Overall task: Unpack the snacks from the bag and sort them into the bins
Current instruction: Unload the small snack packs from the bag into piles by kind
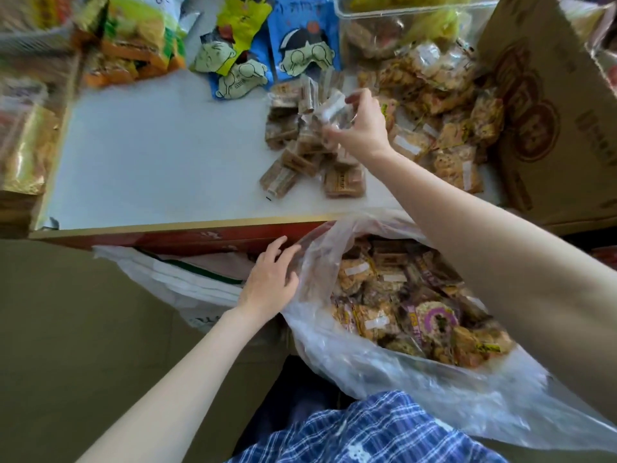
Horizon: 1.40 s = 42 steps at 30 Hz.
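Checked cloth (377, 429) low in front | left hand (272, 279) flat on clear bag (417, 372), keeping it wide for reaching | right hand (359, 123) pinches wrapped snack (329, 110) over brown pile (307, 155) on table (150, 162), likely adding to its kind

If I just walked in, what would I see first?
Probably the big clear plastic bag at the bottom right, stuffed with wrapped snacks. Above it, the right hand holds a small packet over a brown pile on the white table, and the left hand touches the bag's edge.
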### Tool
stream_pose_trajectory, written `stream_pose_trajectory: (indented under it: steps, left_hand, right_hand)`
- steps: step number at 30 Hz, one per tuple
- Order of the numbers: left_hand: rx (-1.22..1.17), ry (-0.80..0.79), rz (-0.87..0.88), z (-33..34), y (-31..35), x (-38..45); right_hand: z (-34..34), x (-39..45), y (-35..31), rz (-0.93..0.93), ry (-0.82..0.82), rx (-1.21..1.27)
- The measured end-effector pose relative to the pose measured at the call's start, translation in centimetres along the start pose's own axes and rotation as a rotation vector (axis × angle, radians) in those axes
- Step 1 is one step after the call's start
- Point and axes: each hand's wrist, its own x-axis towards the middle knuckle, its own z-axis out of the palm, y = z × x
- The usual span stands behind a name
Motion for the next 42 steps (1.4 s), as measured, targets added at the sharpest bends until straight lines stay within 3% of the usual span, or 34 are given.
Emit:
stream_pose_trajectory:
  steps: [4, 7, 14, 17, 22, 26, 30, 36, 42]
  left_hand:
    - [0.007, 0.007, 0.0, -0.3, -1.1, -0.4]
    - [0.003, -0.008, 0.004, -0.3, -1.7, -0.3]
    - [0.013, -0.094, 0.079, 1.3, -0.4, 0.3]
    - [0.024, -0.101, 0.131, 2.2, 0.9, 0.5]
    - [0.185, -0.232, 0.182, 3.0, 2.4, 1.3]
    - [0.15, -0.216, 0.168, 2.5, 2.6, 2.0]
    - [0.144, -0.191, 0.155, 2.5, 2.0, 2.2]
    - [0.155, -0.179, 0.133, 3.4, 1.6, 1.5]
    - [0.113, -0.142, 0.108, 3.2, 2.1, 1.6]
  right_hand:
    - [1.8, 3.2, -1.8, 0.01, -0.109, -0.08]
    - [1.4, 2.1, -1.0, 0.015, -0.057, -0.059]
    - [-4.1, -7.0, 5.6, 0.097, -0.083, 0.052]
    - [-5.1, -12.2, 8.3, 0.09, -0.195, 0.056]
    - [-2.5, -15.6, 15.6, 0.133, -0.516, -0.394]
    - [0.2, -12.3, 19.7, 0.202, -0.607, -0.585]
    - [2.4, -11.1, 21.8, 0.242, -0.644, -0.61]
    - [0.9, -14.5, 21.9, 0.2, -0.524, -0.458]
    - [-2.9, -18.0, 18.9, 0.163, -0.685, -0.38]
